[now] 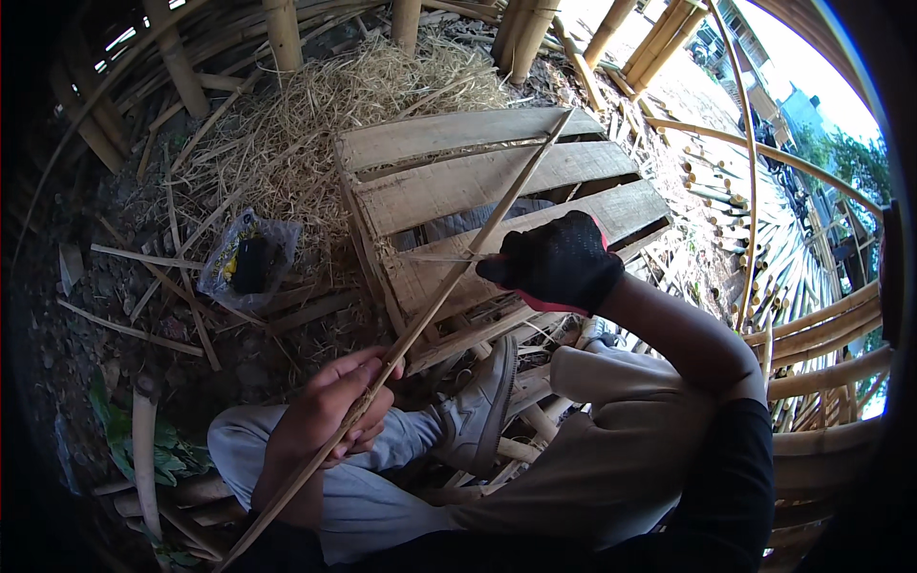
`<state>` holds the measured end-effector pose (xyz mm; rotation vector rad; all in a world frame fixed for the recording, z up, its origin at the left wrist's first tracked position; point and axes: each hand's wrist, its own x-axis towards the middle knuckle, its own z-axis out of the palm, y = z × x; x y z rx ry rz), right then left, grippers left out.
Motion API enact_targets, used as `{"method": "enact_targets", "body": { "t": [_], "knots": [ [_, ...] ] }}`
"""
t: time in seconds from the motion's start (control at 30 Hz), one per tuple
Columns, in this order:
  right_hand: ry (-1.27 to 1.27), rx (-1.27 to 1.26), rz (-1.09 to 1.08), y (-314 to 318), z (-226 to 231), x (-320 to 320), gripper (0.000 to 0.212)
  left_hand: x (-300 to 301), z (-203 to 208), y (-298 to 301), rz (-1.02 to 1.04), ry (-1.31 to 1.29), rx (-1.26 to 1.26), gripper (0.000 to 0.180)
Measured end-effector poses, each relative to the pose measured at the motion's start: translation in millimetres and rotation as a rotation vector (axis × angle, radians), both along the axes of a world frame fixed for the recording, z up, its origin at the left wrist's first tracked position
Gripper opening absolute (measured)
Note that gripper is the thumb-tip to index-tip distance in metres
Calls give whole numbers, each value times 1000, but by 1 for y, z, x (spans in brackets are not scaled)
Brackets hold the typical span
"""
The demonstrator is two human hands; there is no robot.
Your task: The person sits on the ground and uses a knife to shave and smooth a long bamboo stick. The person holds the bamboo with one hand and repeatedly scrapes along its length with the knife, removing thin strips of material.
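A long bamboo strip point(494, 220) runs slantwise from the lower left up over a slatted wooden crate point(430, 194). My bare left hand point(330, 406) is wrapped round the strip's lower part, near my knee. In a black and red glove, my right hand point(559, 263) is closed beside the strip, above the crate's near slats. From its fist a thin, narrow blade point(435, 257), like a knife's, points left and crosses the strip. The glove hides the handle.
Left of the crate lies a clear plastic bag point(250, 258) with black and yellow things inside. Behind it is a heap of bamboo shavings point(382, 81). Bamboo posts point(284, 38) stand at the back, and many cut poles point(755, 277) lie at the right. My shoe point(482, 406) is by the crate.
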<state>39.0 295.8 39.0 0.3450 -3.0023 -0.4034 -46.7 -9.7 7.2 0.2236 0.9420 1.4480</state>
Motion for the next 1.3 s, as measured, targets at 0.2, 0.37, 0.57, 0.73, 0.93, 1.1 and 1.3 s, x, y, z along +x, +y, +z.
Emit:
{"method": "enact_targets", "body": {
  "t": [0.2,0.37,0.57,0.73,0.93,1.1,1.3],
  "knots": [
    [-11,-84,-3,-2,6,-2,27,0,-5,0,0,-31,27,27],
    [90,-184,61,-33,6,11,42,1,-2,-4,0,-1,3,27],
    [158,-41,57,2,-10,3,31,5,-2,-5,11,17,-2,27],
    [91,-138,40,-26,-4,14,33,2,-2,-7,-37,14,18,26],
    [12,-32,-151,-23,9,13,39,4,0,-7,-35,62,21,26],
    [-51,54,-83,21,-1,-4,22,2,6,-12,-35,-13,8,26],
    [-29,-153,-79,-15,8,18,33,1,-2,-8,-30,-3,31,25]
  ]
}}
